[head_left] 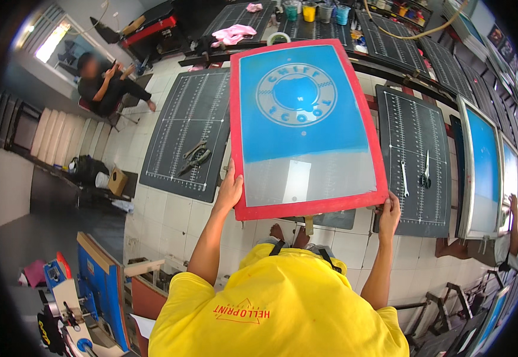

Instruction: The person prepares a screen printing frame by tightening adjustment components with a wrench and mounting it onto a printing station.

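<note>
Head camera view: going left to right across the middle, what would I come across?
Seated person → black platen with pliers → left hand → red-framed blue screen → right hand → black platen with wrench and scissors → upright blue screens

Bright, even daylight fills the scene, strongest from a blown-out window at upper left, with soft glare on the pale lower mesh of the red-framed screen, faint shadows on the tiled floor, sharp focus at centre, and heavy fisheye bending into black corners.
</note>
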A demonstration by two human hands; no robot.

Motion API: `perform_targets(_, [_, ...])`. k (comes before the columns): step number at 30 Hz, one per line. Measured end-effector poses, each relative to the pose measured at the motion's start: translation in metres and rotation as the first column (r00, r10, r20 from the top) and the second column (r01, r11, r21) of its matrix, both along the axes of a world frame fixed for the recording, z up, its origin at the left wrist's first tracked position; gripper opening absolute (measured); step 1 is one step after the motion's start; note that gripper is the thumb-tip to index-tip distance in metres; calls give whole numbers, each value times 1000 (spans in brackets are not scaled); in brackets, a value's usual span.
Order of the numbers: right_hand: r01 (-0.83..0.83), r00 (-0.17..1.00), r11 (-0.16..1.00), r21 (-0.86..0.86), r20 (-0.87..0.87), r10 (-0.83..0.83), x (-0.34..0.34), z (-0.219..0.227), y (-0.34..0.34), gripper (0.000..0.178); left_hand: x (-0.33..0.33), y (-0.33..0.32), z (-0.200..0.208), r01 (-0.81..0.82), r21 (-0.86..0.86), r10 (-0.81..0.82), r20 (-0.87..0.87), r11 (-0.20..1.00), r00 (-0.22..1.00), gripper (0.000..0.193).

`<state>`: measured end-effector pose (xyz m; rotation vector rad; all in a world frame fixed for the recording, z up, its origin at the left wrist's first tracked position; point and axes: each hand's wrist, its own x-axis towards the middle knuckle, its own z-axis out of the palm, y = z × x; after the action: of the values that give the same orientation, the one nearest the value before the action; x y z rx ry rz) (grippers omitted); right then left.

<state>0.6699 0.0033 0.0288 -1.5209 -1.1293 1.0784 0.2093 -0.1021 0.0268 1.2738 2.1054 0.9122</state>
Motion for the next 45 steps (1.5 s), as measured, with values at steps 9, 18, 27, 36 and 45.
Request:
perform_targets(9, [-43, 989, 998, 37, 146, 37, 12, -26, 0, 27, 19, 1, 13, -113, -85, 101, -140, 990, 985, 78])
perform_targets(18, [-14, 818, 989, 148, 570, -74, 24, -27, -3, 29, -24, -11, 23, 101, -168, -78, 139, 981, 987, 81])
perform_targets(27, [1, 603, 886, 465, 706, -371, -142, 69, -37, 27, -214, 32, 51, 160, 179, -234, 555, 971, 798, 32])
perform_targets(36, [-331, 783, 904, 271, 614, 102, -435, 85, -38, 24, -438, 129, 18, -47, 313, -53, 305, 949, 951, 28])
perform_targets(45, [-669, 629, 712, 212, 671, 392, -614, 27, 36, 19, -538, 274, -21, 61, 382, 31, -229, 922, 973, 29])
